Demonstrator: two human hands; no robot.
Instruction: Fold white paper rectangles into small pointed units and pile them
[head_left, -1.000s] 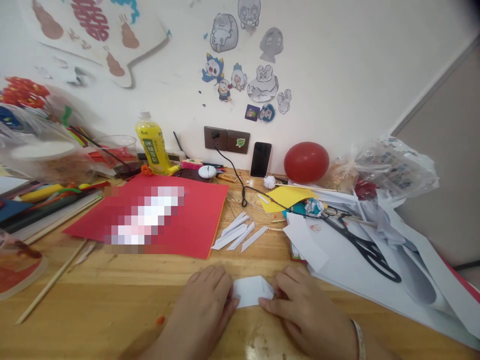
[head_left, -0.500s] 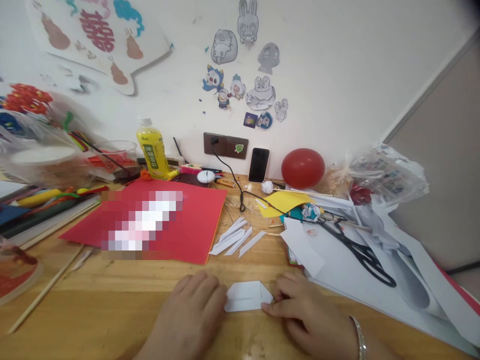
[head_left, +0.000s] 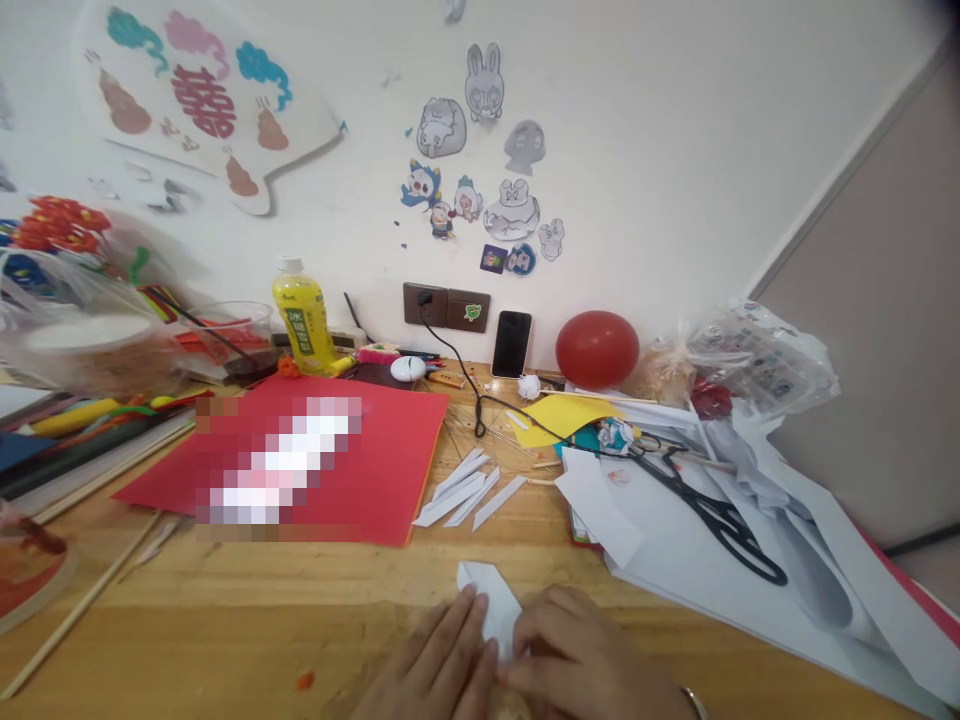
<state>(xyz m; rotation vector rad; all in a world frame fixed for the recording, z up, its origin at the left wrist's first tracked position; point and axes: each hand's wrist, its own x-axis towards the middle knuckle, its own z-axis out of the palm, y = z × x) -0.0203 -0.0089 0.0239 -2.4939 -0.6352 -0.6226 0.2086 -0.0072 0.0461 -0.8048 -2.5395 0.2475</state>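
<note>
A small folded sheet of white paper (head_left: 495, 595) lies tilted on the wooden table near the front edge, with a slanted upper corner showing. My left hand (head_left: 442, 655) holds it down from the left, its fingers close together and its fingertips on the paper. At the right lower edge my right hand (head_left: 566, 650) is closed, with bent fingers pinching the paper. The lower end of the sheet is hidden behind both hands. Several folded white paper strips (head_left: 465, 490) lie beyond the hands.
To the left are red paper (head_left: 405, 450) and a wooden stick (head_left: 82, 605). Scissors (head_left: 712, 515) rest on white sheets (head_left: 675, 550) at the right. A yellow drink bottle (head_left: 304, 320), a phone (head_left: 512, 344) and a red balloon (head_left: 598, 350) stand along the wall.
The white paper has turned from lying level to slanted. My left hand has moved right onto it, and both hands are closer together and nearer to me. The view has tilted up slightly.
</note>
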